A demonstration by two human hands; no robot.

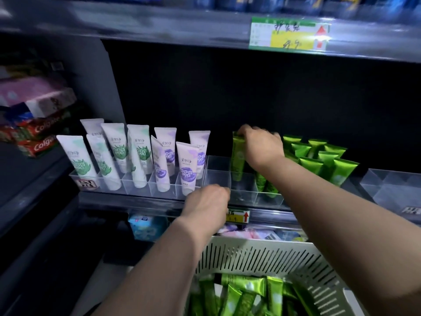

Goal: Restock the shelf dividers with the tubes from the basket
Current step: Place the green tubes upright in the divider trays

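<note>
Far left: stacked Colgate boxes [38,135] are seen on a neighbouring shelf. Middle shelf, left section: white tubes with green leaf print [78,156], then white tubes with purple print [189,166], all stood cap-down in the clear shelf dividers [218,176]. The left hand [207,201] is held at the front wall of the dividers with fingers curled; whether the wall is actually gripped cannot be told. The right hand [262,144] is closed over the crimped top of one green tube [238,161], which is held upright with its lower end inside a divider slot. Just to the right, a block of green tubes [319,158] is already racked. Far right: a clear divider tray [391,185] showing no tubes. Above: a green-and-yellow price tag [289,35] is clipped to the upper shelf edge. Below, bottom centre-right: a white slotted basket [262,254] is loaded with loose green tubes [246,293].
</note>
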